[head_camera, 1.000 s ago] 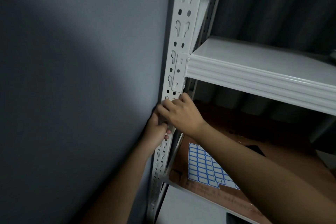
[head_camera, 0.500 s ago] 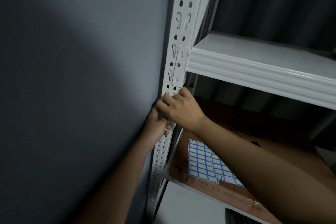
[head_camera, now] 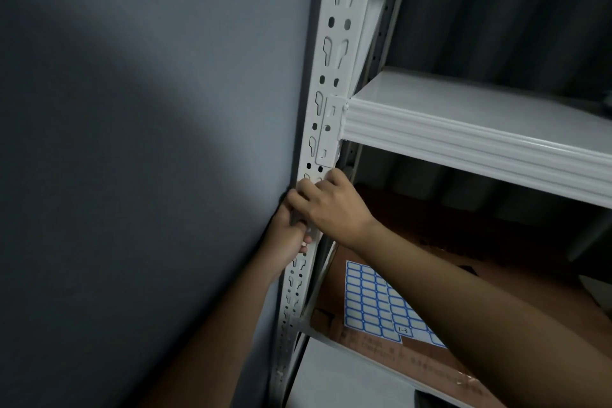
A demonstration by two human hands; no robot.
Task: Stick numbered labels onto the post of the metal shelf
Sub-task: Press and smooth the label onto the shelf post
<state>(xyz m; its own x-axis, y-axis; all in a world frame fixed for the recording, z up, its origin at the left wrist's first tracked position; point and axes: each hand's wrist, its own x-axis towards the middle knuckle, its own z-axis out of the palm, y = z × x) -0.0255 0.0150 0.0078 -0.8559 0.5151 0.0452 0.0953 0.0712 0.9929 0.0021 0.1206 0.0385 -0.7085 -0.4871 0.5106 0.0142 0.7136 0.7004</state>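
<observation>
Closest to you, your right forearm crosses over the sheet of blue-bordered white labels (head_camera: 374, 301), which lies flat on the brown cardboard box (head_camera: 430, 235) sitting on the lower shelf. One label on that sheet reads "1-3".

Now up to the tall white perforated metal post (head_camera: 334, 83): its long axis runs nearly upright, leaning slightly right toward the top, hard against the grey wall (head_camera: 132, 142) on its left. Your left hand (head_camera: 291, 238) wraps the post from the wall side, fingers curled around its edge. Just above, your right hand (head_camera: 328, 205) has its fingers bent and pressed onto the post's front face, right below the bracket. Whether a label sits under those fingertips, you cannot tell; the hand covers the spot.

Above your hands, the white metal shelf board (head_camera: 480, 129) hooks into the post and runs off to the right. Beyond the post, dark corrugated panelling (head_camera: 496, 10) closes the back, and another grey perforated upright stands just behind the post.
</observation>
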